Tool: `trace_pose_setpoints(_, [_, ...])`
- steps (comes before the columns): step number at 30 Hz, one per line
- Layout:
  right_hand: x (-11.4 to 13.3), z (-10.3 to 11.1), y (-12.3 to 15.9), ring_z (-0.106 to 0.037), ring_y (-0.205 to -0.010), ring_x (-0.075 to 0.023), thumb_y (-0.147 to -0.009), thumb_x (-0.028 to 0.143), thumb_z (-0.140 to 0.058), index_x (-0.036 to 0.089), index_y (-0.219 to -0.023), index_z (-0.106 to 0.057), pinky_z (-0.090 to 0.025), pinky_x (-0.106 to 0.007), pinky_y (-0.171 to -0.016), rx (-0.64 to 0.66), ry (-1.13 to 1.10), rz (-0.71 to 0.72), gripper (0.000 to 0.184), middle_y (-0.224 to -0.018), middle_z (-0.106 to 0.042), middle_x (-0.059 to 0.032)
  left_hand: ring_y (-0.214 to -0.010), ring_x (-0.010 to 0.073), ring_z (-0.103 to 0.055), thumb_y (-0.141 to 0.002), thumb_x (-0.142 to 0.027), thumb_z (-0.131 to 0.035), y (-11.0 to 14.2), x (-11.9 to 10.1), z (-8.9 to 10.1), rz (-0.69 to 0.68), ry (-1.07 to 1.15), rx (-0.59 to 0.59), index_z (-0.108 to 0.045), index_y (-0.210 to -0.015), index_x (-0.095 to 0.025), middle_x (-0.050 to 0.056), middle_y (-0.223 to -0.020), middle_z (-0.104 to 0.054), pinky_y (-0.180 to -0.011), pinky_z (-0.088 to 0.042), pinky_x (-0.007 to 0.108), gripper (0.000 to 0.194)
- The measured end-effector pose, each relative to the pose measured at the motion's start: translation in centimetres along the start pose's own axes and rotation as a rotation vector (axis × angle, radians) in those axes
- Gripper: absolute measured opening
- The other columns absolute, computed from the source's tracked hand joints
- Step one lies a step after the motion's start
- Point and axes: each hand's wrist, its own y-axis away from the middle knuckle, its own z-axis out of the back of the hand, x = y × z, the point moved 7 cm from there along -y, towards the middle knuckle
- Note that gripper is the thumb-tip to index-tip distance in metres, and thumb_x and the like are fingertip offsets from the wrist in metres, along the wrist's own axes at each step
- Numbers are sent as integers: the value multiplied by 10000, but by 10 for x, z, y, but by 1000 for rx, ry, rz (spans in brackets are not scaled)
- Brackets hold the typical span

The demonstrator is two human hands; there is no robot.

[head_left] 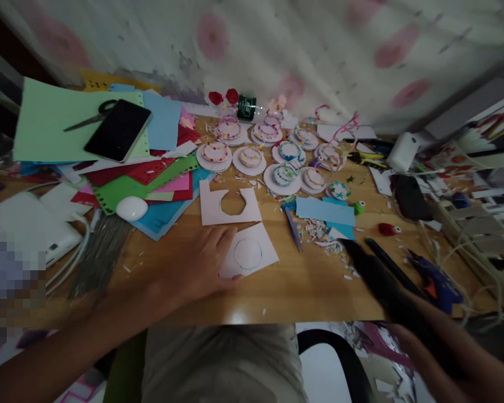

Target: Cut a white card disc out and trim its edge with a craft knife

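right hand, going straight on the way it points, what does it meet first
Likely the blue paper, with the blurred black tool in the right hand leading; its height is unclear.

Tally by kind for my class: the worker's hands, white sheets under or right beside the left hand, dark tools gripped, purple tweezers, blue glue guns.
Hands (left hand, right hand): 2
White sheets (drawn circle sheet, round cut-out sheet): 2
Dark tool, blurred: 1
Purple tweezers: 1
Blue glue gun: 1
Total: 7

Bare hands (210, 256) and forearm (121, 319), greyish-beige clothing (218, 364)
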Motion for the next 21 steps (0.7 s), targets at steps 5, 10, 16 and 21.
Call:
trace_pose_setpoints(5, [49, -45, -32, -728, -972, -247, -958, 343, -541, 236, -1310, -555, -614, -290, -819, 122, -49, 190, 368, -1156, -727, -56, -1117, 357, -482, -727, -580, -681, -20, 5, -14, -92, -28, 91, -459, -1364, -58, 195, -1228, -548, -986, -404, 511, 853])
trace_pose_setpoints(10, [62, -66, -50, -705, -1038, -222, -948, 280, -563, 187, -1306, -566, -573, -259, -893, 211, -63, 229, 370, -1187, -712, -85, -1113, 336, -495, -713, -635, -683, -31, 4, -18, -184, -13, 130, -444, -1426, -133, 160, -1245, -554, -972, -374, 485, 904])
trace_pose_setpoints(16, [68, -77, -59, -715, -1005, -202, -939, 255, -574, 202, -1290, -580, -575, -224, -859, 314, -24, 240, 355, -1163, -721, -78, -1264, 359, -407, -773, -634, -630, -28, 8, -30, -209, -13, 122, -428, -1454, -137, 198, -1396, -479, -1030, -290, 501, 868])
trace_pose_setpoints(21, [74, -80, -68, -713, -1009, -215, -950, 253, -554, 220, -1322, -567, -585, -236, -818, 362, 18, 184, 374, -1168, -719, -73, -1276, 358, -397, -805, -620, -591, -29, 8, -30, -210, 4, 106, -444, -1443, -117, 200, -1417, -476, -1045, -271, 514, 826])
